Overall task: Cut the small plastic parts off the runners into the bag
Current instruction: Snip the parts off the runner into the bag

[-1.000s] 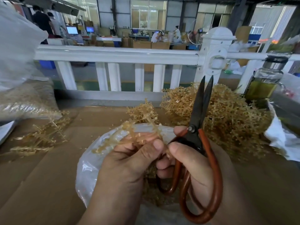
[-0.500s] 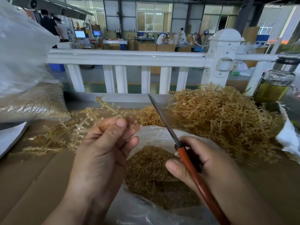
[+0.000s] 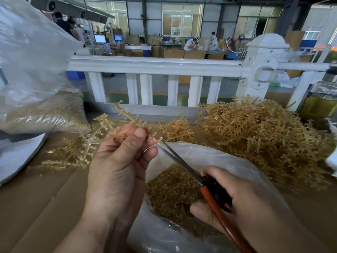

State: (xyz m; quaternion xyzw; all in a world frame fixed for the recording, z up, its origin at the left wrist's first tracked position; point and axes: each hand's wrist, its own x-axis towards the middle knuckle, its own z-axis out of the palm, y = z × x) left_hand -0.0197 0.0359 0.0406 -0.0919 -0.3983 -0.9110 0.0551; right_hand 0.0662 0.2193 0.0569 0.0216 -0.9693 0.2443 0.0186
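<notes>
- Tabletop [image 3: 36, 207]: covered in cardboard. Any part that misses the bag would likely scatter here and be hard to pick out against the tan surface.
- Heap of uncut runners [image 3: 264, 139]: right rear, just beside the bag. Stray cut parts could vanish into the tangle.
- Bag [image 3: 218, 157]: clear plastic, mouth open between the hands, cut parts pooled inside. The cutting point sits over its far-left rim, so a snipped part may spring outside.
- Left hand [image 3: 118, 170]: pinches the runner between thumb and fingers. The thumb lies near the blades, so there is a risk of a nick.
- Right hand [image 3: 246, 203]: curled around the red scissor handles.
- Scissors [image 3: 182, 163]: blades seen edge-on, tip meeting the runner's end branch.
- Runner [image 3: 124, 114]: tilted, and it may twist under the cut.
- Small plastic parts [image 3: 158, 140]: on stubs at the blade tip.
</notes>
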